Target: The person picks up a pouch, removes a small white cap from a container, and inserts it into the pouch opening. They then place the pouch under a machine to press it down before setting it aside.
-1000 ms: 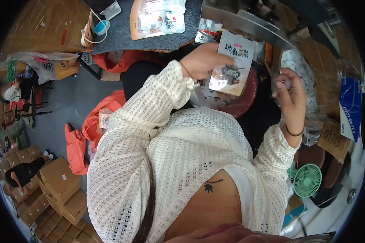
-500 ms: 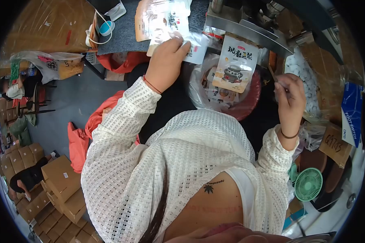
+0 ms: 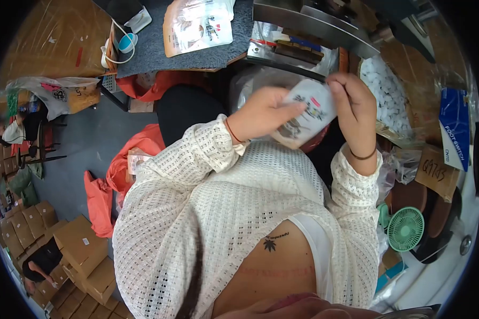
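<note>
Left hand (image 3: 263,111) and right hand (image 3: 355,103) both clench one white pouch (image 3: 310,109) near the table's (image 3: 149,48) front edge; a pouch stack (image 3: 197,24) lies there; boxes (image 3: 80,250) crowd the floor (image 3: 90,143).

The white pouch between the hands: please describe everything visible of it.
The white pouch is a flat, glossy packet, seemingly plastic, with dark print and a small red mark on its face. It is held tilted in the air, slightly bent. The left hand grips its left side; the right hand pinches its upper right corner.
</note>
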The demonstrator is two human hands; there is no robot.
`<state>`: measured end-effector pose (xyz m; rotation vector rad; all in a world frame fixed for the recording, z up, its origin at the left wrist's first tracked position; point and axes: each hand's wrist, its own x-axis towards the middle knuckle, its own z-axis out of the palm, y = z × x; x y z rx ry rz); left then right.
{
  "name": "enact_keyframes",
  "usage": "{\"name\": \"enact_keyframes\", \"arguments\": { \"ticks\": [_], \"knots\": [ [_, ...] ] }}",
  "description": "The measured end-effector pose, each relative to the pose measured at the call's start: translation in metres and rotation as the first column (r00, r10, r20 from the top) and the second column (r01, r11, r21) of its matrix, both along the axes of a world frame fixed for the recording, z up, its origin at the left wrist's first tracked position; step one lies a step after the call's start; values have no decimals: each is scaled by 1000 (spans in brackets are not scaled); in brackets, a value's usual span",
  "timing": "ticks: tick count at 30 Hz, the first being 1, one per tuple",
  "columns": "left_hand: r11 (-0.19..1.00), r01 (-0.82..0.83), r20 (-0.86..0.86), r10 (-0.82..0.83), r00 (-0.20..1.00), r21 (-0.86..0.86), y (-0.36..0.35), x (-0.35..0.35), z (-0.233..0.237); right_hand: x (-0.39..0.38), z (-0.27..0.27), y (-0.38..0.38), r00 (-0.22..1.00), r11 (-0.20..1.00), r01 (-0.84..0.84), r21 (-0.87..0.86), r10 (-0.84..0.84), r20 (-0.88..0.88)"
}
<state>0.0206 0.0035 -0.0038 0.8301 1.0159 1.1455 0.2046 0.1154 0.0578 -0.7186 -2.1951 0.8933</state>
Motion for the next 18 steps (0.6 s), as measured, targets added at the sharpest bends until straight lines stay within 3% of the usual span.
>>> {"name": "enact_keyframes", "arguments": {
  "ticks": [3, 5, 8, 10, 13, 16, 17, 18],
  "knots": [
    [992, 105, 57, -100, 993, -75, 4, 13, -5, 14, 9, 2, 985, 997, -63, -45, 69, 155],
    [973, 207, 82, -199, 977, -106, 6, 12, -1, 19, 10, 1, 991, 999, -50, 13, 48, 128],
    [979, 190, 37, -188, 982, -78, 14, 4, -14, 37, 8, 11, 991, 967, 45, 250, -73, 108],
    [994, 104, 4, -104, 995, -38, 30, -13, -11, 54, 4, 17, 969, 941, 153, 303, -202, 139],
    [997, 13, 232, 5, 973, -73, 53, -36, -6, 54, -7, 15, 975, 982, 164, 90, -175, 135],
    [989, -6, 167, 31, 986, -149, 67, -44, -12, 42, -15, -1, 981, 975, 155, -158, -132, 144],
    [998, -24, 165, 35, 986, -65, 65, -42, -19, 41, -15, -4, 981, 979, 133, -155, -108, 160],
    [984, -175, -113, 171, 979, -26, 62, -47, -13, 41, -15, -4, 980, 986, 124, -112, -104, 168]
  ]
}}
